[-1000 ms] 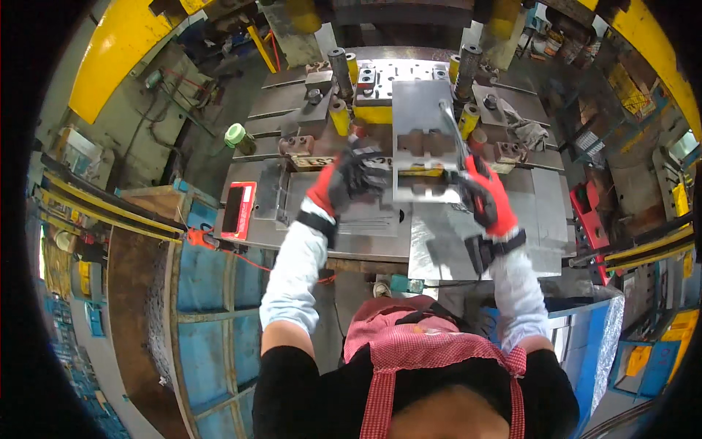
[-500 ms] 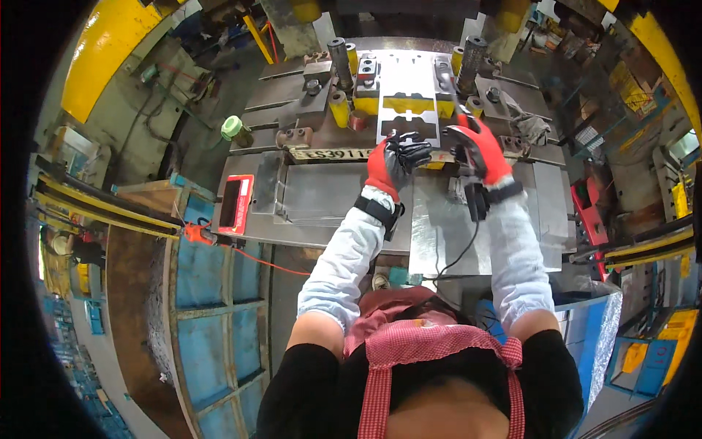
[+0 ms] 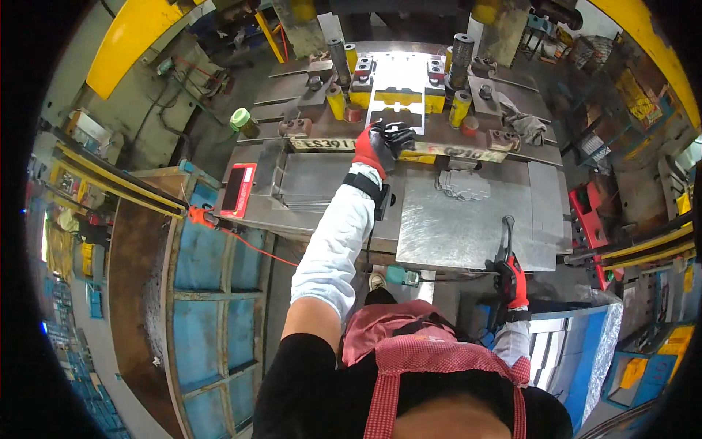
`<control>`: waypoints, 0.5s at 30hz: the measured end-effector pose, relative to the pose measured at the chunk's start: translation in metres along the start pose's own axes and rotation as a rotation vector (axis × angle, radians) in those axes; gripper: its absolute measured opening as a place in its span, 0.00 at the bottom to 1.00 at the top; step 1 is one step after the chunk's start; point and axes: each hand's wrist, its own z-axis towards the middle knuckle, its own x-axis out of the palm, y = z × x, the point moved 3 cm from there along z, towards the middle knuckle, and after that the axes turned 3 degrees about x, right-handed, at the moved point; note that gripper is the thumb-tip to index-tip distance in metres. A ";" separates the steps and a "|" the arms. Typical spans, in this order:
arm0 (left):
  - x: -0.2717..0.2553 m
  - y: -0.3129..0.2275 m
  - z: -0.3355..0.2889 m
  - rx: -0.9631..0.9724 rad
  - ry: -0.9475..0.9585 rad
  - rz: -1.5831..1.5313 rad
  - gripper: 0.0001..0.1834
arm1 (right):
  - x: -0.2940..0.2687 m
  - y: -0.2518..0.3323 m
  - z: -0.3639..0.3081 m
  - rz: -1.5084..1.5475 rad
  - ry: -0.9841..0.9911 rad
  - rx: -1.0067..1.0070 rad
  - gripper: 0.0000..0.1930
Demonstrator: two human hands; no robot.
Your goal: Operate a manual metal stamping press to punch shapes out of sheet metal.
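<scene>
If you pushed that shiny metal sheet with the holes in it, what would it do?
The metal sheet would probably slide, because it looks smooth and lies flat. It's likely fairly stiff, since it looks straight, but might bend a bit because it seems thin. Being flat, it probably wouldn't roll.

At our twelve o'clock, a sheet (image 3: 398, 69) lies on the die (image 3: 434, 103), our left hand (image 3: 382, 145) at its near end; a jar (image 3: 241, 120) stands at eleven, a cloth (image 3: 525, 126) lies at one, a tool (image 3: 508, 237) in our right hand (image 3: 514, 282) at two.
</scene>
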 end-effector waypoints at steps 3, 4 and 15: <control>-0.001 -0.004 0.001 0.005 -0.005 -0.022 0.23 | 0.000 0.004 -0.006 0.016 0.039 0.022 0.07; 0.000 -0.004 0.000 -0.002 -0.019 -0.059 0.22 | 0.002 0.008 -0.010 -0.029 0.009 0.085 0.07; 0.010 -0.002 -0.005 0.060 -0.108 0.063 0.21 | -0.004 -0.002 -0.007 0.145 0.038 0.131 0.08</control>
